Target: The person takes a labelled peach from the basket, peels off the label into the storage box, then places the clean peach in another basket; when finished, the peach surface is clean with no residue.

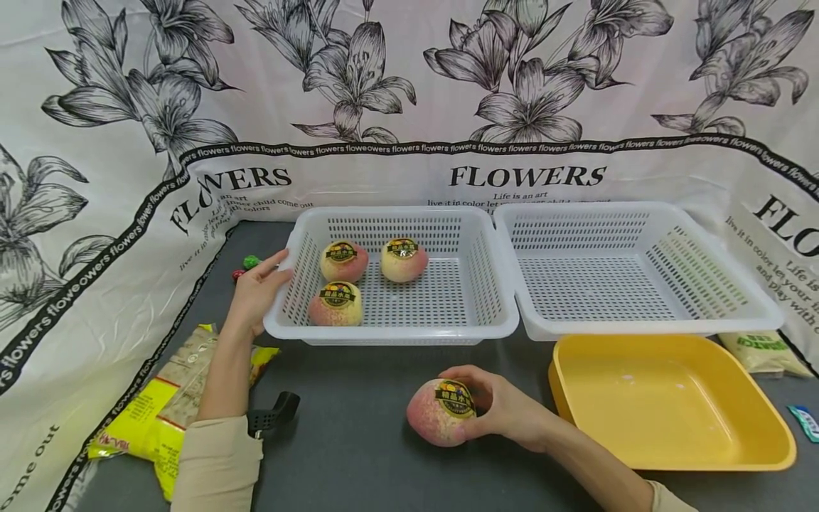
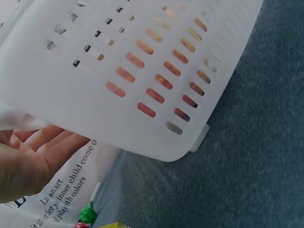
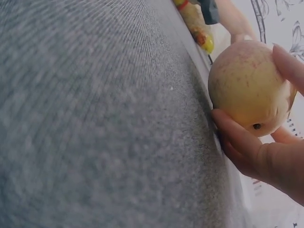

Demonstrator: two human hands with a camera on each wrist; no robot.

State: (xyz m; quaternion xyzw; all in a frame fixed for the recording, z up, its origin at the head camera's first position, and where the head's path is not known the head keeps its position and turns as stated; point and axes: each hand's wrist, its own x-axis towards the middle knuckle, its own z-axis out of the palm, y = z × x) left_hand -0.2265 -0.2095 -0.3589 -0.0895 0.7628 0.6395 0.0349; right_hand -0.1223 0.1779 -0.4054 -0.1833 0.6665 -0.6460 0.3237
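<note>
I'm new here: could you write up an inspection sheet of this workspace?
Surface: dark grey tabletop.
Job's things: three labelled peaches in the left white basket; right white basket and yellow tray, no contents visible.
Clutter: yellow bag, small red item and green item at left; pale bag, blue packet at right.
Grips: left grip touches the left white basket's rim; right grip holds a fourth peach.
Cables: nothing seen.
Surroundings: flower-printed cloth behind and at both sides.

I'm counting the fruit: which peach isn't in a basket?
The peach in the right hand; the other three sit in the left white basket.
</note>
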